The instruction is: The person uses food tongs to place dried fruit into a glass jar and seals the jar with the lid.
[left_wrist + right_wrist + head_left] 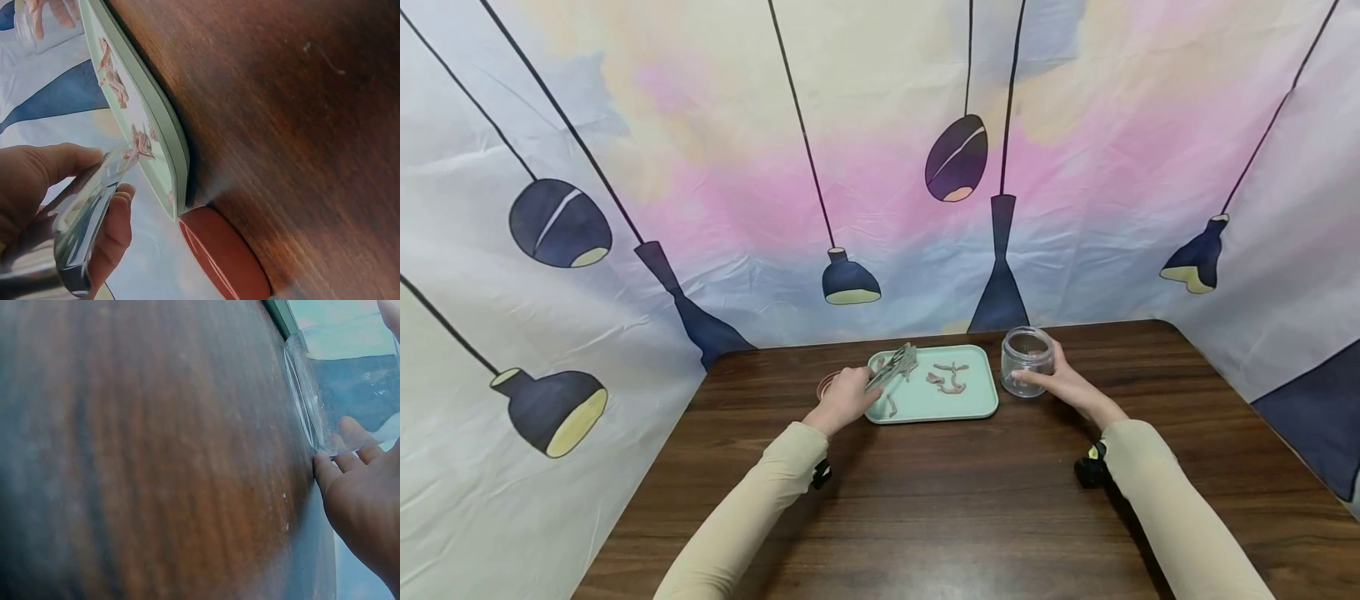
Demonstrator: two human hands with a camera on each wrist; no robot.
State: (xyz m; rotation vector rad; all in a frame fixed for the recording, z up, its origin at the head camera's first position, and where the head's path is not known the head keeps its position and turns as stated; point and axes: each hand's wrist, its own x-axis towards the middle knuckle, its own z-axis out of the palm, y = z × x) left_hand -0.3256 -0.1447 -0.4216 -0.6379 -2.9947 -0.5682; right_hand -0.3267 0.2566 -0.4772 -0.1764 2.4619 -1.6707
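My left hand [846, 400] grips a pair of metal tongs [891, 365], seen close up in the left wrist view. Their tips reach over the left part of a pale green tray [936, 410], right at a small brownish-pink strip [142, 142]. More such thin, twisted strips [953, 386] lie in the middle of the tray. To the tray's right a clear, open-topped jar [1027, 360] stands upright on the table. My right hand [1070, 387] holds this jar from its right side, thumb at the front and fingers around the back.
Against the tray's left end lies a round reddish-brown lid [228, 256], partly hidden behind my left hand in the head view. Everything stands near the far edge of a dark wooden table [955, 500]. Behind the table hangs a cloth [737, 167] printed with lamps.
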